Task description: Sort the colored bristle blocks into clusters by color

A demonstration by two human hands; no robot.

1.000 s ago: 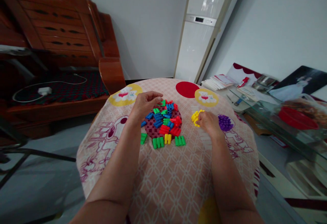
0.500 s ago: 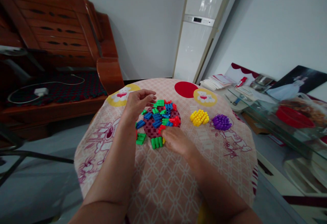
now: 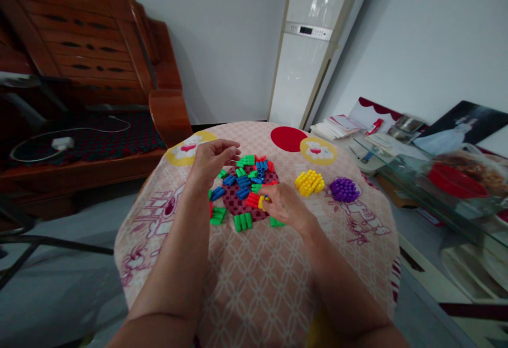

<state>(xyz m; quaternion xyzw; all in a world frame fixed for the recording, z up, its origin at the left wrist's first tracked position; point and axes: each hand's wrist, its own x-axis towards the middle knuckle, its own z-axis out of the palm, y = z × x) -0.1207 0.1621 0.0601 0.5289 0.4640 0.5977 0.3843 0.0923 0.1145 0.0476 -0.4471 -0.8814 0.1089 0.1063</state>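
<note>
My right hand (image 3: pixel 284 205) is closed, its fingers on a red and yellow plastic building block (image 3: pixel 253 200) at the near right of the pile. Beneath that hand a green block (image 3: pixel 277 222) partly shows. My left hand (image 3: pixel 214 162) hangs over the pile's far left side, fingers curled toward the thumb. A thin pale line shows by its fingertips, too fine to name. Between the hands lie loose blue blocks (image 3: pixel 243 181) and green blocks (image 3: pixel 248 160). Closer to me are a green three-tube block (image 3: pixel 243 222) and another green block (image 3: pixel 218 216).
A yellow block cluster (image 3: pixel 309 183) and a purple block cluster (image 3: pixel 344 189) sit right of the pile on the round table's patterned cloth (image 3: pixel 254 284). A glass shelf (image 3: pixel 416 179) with papers and a red bowl (image 3: pixel 458 181) stands right. A wooden bench (image 3: pixel 91 73) is left.
My right hand has shifted slightly right and up, and the red and yellow block now shows at its fingers. A green block has come into view beneath it. My left hand barely moved.
</note>
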